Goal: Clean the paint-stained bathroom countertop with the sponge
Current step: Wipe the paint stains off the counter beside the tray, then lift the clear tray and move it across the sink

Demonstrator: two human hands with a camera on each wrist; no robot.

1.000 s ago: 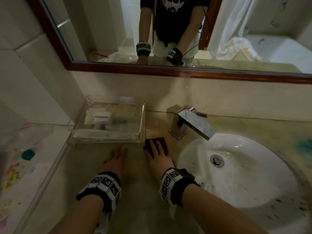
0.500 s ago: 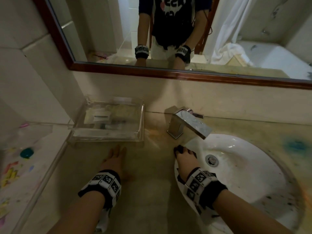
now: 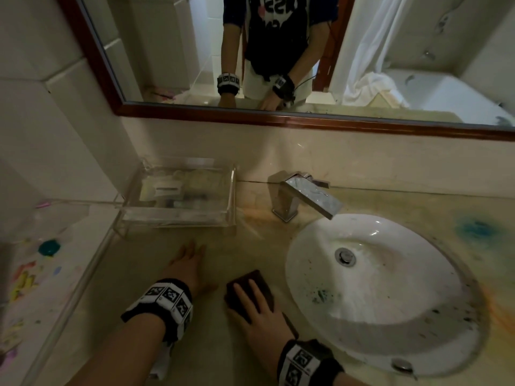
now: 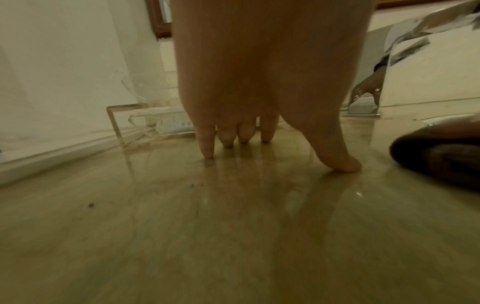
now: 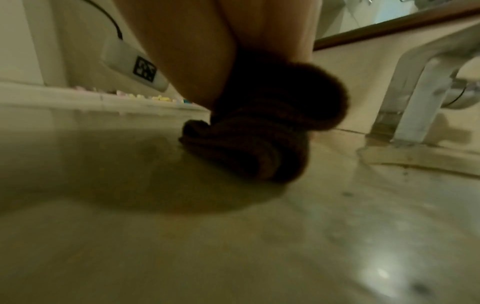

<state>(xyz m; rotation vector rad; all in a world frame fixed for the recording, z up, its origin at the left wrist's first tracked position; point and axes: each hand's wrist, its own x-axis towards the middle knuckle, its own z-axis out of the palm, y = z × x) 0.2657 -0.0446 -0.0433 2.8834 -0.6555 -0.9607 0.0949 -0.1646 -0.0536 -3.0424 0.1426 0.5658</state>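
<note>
A dark brown sponge lies on the beige countertop, just left of the sink's rim. My right hand lies on top of it with fingers stretched forward, pressing it down. In the right wrist view the sponge is bunched under the right hand. My left hand rests flat on the counter to the left, holding nothing. In the left wrist view the left hand has its fingertips on the wet stone, and the sponge shows at the right edge.
A clear acrylic tray stands against the back wall. The chrome faucet overhangs the speckled white sink. An orange stain lies beside the faucet, a blue one at far right. A paint-smeared ledge runs along the left.
My right hand swept the sponge from in front of the tray to the sink rim under the faucet, then back toward me beside the left hand. The left hand has stayed put.
</note>
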